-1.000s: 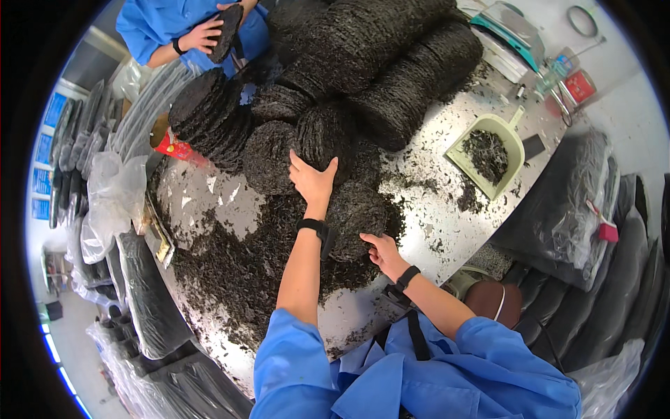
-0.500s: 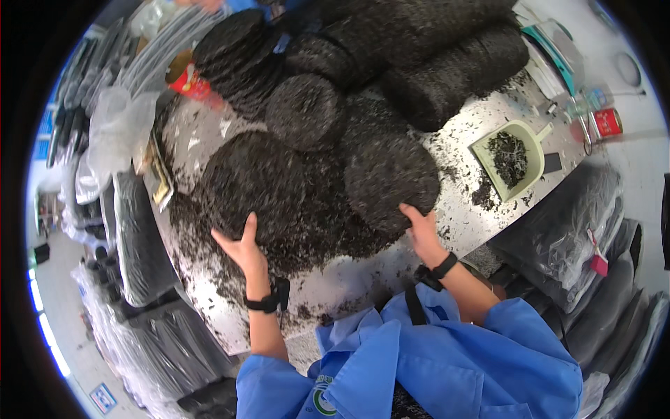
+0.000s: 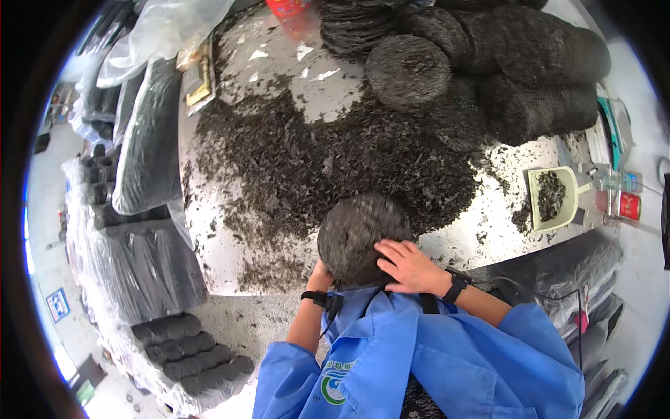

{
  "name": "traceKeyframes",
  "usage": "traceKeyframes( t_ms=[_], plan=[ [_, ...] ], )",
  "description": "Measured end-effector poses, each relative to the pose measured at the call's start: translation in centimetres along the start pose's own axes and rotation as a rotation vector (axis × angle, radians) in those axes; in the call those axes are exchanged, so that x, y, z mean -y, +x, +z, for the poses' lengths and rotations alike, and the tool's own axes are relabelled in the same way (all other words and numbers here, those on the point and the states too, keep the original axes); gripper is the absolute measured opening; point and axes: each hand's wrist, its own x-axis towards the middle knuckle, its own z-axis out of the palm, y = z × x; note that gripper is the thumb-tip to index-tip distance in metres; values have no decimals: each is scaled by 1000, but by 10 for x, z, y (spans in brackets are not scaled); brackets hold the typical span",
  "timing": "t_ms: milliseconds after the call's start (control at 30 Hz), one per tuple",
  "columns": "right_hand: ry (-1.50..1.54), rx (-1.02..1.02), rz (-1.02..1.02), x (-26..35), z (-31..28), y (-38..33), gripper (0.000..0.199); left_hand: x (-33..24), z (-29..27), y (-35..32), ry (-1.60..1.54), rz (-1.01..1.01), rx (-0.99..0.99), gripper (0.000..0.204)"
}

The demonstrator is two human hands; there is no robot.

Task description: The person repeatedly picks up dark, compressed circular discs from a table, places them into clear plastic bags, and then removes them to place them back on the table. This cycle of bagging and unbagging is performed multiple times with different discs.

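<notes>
A round, dark cake of dried seaweed (image 3: 359, 227) is held close to my body, at the table's near edge. My left hand (image 3: 320, 276) grips its lower left rim, with the fingers hidden beneath it. Across the lower right of its top face rests my right hand (image 3: 412, 267), fingers stretched out and slightly apart. Beyond the cake, a wide heap of loose dark seaweed flakes (image 3: 293, 153) covers the middle of the table. Whether the held cake is a single layer cannot be made out.
Stacked seaweed cakes (image 3: 551, 112) fill the far right, with a round one (image 3: 408, 70) facing me. A pale dustpan (image 3: 574, 202) holding flakes sits at right, near a red can (image 3: 629, 206). Plastic-wrapped dark bundles (image 3: 150, 140) stand at left. A red container (image 3: 287, 7) is at the back.
Both hands have come in toward my body. Two separate round cakes lay at my hands before; now one shows between them. The view has shifted, uncovering more of the flake heap.
</notes>
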Motion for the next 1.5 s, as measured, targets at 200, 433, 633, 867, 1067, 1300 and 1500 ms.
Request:
traceKeyframes(
  t_ms=[200,433,633,867,1067,1300,1500],
  plan=[
    [98,-670,362,-114,-91,63,40,-36,-20,-1,176,69,53,41],
    [1177,-895,1014,-315,-125,129,129,-55,42,-49,478,502,-183,86],
    [1192,-984,961,-288,-126,142,117,-30,73,-35,899,642,-230,97],
    [364,-1031,409,-147,-128,113,100,-31,74,-29,985,757,-238,99],
    [-392,-723,13,12,-94,50,62,-58,64,-60,903,818,-174,76],
    [-675,-278,-306,63,17,-18,51,-78,44,-93,213,401,281,70],
    [-122,-560,228,78,24,-49,76,-62,69,-122,328,266,253,74]
  ],
)
